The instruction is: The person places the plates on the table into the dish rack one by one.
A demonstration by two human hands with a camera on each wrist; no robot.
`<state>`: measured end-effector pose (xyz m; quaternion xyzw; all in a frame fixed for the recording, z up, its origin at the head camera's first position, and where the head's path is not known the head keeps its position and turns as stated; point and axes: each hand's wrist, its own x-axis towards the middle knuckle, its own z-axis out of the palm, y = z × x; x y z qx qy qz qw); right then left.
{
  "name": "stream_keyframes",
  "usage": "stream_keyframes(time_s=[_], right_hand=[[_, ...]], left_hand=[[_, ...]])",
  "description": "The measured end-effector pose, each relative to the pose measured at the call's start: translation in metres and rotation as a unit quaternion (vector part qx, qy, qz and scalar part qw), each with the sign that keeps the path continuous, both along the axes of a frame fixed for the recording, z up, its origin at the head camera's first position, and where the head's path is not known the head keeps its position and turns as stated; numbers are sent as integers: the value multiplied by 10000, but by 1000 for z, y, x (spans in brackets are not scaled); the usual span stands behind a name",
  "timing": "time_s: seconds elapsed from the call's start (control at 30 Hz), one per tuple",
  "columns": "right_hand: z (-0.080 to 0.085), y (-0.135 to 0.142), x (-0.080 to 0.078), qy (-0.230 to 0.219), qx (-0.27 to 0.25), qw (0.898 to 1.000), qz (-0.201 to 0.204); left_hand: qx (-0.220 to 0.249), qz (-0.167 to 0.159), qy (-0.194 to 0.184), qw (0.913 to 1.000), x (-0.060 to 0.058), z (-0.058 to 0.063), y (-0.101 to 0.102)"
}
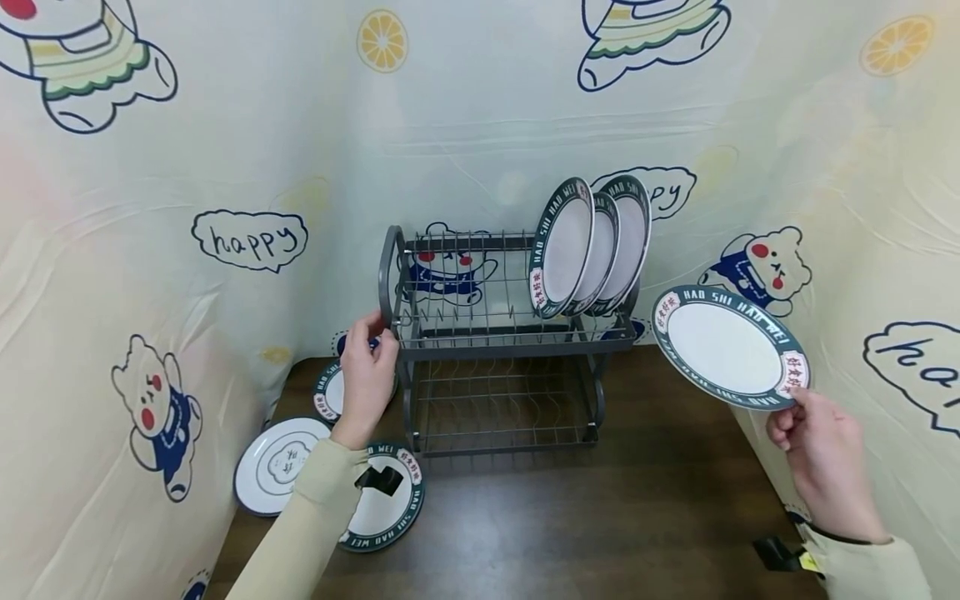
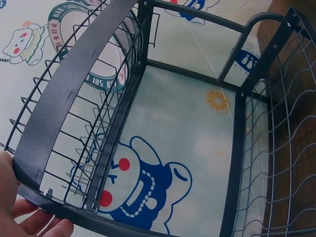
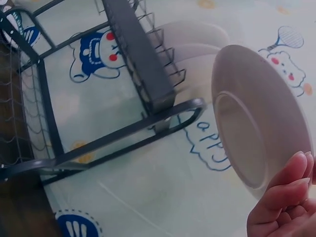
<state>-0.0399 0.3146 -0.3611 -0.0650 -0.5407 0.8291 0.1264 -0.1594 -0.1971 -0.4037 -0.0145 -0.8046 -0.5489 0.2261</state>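
In the head view my right hand [image 1: 828, 454] pinches a white plate [image 1: 723, 350] with a dark green lettered rim, held up to the right of the rack. The right wrist view shows the pale underside of this plate [image 3: 247, 133], with the thumb and fingers at its edge. My left hand [image 1: 366, 375] grips the left end of a dark grey two-tier dish rack [image 1: 517, 352]. In the left wrist view its fingers [image 2: 37, 222] curl about the frame's corner. Three similar plates [image 1: 562, 250] stand on edge at the right of the upper tier.
Left of the rack, an upturned plate [image 1: 258, 467] and two face-up plates, a front plate [image 1: 393, 521] and a back plate [image 1: 327, 392], lie on the brown table [image 1: 525, 525], partly behind my left arm. Patterned cloth [image 1: 465, 108] surrounds the table at the back and sides.
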Motion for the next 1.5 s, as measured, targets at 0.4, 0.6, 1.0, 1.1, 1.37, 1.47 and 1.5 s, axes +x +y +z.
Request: stream_keyframes(time_s=[0.4, 0.6, 1.0, 1.1, 1.37, 1.47, 1.5], right_hand=[[28, -8, 1, 470, -107, 9985, 250], [44, -12, -1, 616, 129, 9973, 372], [70, -23, -10, 824, 9, 9950, 562], [77, -27, -14, 890, 28, 9942, 601], [93, -36, -31, 911, -96, 9927, 788], [99, -42, -36, 994, 119, 9921, 753], [101, -43, -38, 1008, 176, 9919, 751]], left_hand=[[-44, 22, 22, 10000, -1, -1, 0], [-38, 51, 32, 10000, -1, -1, -1], [-10, 7, 82, 10000, -3, -2, 0], [-10, -4, 92, 10000, -4, -2, -1], [-14, -25, 70, 10000, -4, -2, -2], [-8, -35, 54, 10000, -4, -2, -2], [-6, -37, 54, 10000, -4, -2, -2]])
